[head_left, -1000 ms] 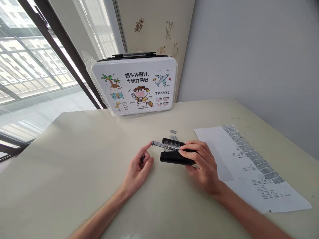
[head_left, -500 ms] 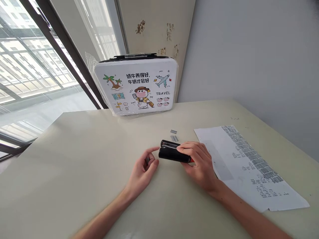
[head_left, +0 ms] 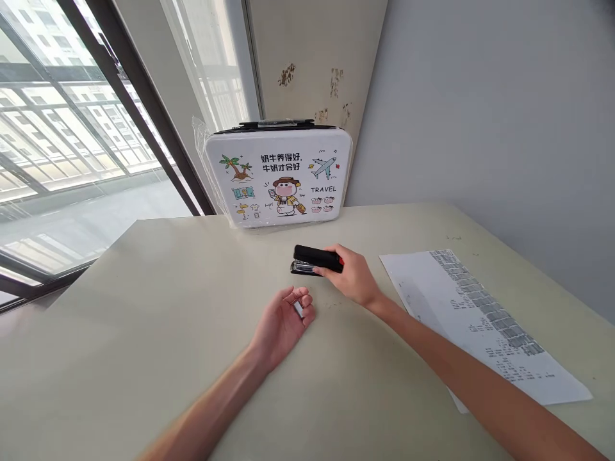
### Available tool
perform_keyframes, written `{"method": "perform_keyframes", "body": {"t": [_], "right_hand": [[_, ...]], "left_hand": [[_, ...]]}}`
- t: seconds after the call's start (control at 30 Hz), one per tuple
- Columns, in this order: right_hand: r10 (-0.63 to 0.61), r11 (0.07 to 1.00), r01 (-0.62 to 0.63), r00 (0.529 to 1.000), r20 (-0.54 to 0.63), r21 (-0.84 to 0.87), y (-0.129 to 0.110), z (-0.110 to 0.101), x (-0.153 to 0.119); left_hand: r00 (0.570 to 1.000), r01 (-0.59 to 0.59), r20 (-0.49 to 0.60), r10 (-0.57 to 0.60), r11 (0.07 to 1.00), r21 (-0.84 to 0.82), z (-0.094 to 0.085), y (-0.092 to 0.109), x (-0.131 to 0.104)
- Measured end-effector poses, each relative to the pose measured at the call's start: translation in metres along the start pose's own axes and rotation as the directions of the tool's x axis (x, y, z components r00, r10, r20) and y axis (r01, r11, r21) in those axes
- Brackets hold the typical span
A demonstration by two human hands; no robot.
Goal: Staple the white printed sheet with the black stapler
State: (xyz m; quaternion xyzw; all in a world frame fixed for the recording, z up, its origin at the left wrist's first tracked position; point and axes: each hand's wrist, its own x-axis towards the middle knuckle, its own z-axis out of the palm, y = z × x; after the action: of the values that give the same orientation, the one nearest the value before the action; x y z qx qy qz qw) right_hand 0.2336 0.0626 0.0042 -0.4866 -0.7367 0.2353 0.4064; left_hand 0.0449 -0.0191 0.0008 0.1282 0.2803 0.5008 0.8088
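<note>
The stapler (head_left: 314, 256) is black (a touch of red), the case (head_left: 278, 192) white with cartoons.

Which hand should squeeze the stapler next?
Probably the right hand: its fingers are around the black stapler. The left hand is separate from it, palm up, with a small pale thing in its curled fingers.
</note>
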Motion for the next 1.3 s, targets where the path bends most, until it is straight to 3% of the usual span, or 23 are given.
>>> {"method": "perform_keyframes", "body": {"t": [0.23,0.4,0.6,0.67,0.8,1.0,1.17,1.3], "right_hand": [[-0.022,1.000,0.024,0.990,0.139,-0.011,0.002,0.043,0.039],[-0.065,0.997,0.070,0.983,0.170,-0.025,0.003,0.044,0.042],[-0.229,0.970,0.232,0.972,0.050,-0.071,-0.026,0.022,0.004],[-0.296,0.941,0.305,0.952,0.078,-0.147,-0.035,0.020,-0.017],[-0.305,0.896,0.344,0.937,0.172,-0.280,-0.043,0.026,-0.050],[-0.305,0.903,0.332,0.942,0.138,-0.274,-0.042,0.032,-0.063],[-0.311,0.917,0.320,0.947,0.075,-0.240,-0.033,0.006,-0.066],[-0.184,0.931,0.165,0.983,-0.027,-0.327,0.004,-0.054,-0.073]], "left_hand": [[0.999,-0.002,-0.043,-0.002,0.997,-0.083,-0.006,0.004,0.001],[1.000,0.000,-0.026,-0.002,0.995,-0.103,-0.005,0.003,0.000],[0.999,-0.028,0.017,0.030,0.993,-0.113,-0.005,0.001,0.002],[0.999,-0.034,0.021,0.037,0.994,-0.107,-0.005,0.001,0.003],[1.000,-0.016,0.003,0.017,0.996,-0.092,-0.005,0.002,0.001],[1.000,0.005,0.007,-0.004,0.998,-0.062,-0.004,0.003,0.001],[1.000,-0.019,0.021,0.018,0.999,0.030,-0.001,0.003,0.000],[1.000,-0.005,0.026,0.001,0.991,0.131,0.000,0.004,0.000]]}}
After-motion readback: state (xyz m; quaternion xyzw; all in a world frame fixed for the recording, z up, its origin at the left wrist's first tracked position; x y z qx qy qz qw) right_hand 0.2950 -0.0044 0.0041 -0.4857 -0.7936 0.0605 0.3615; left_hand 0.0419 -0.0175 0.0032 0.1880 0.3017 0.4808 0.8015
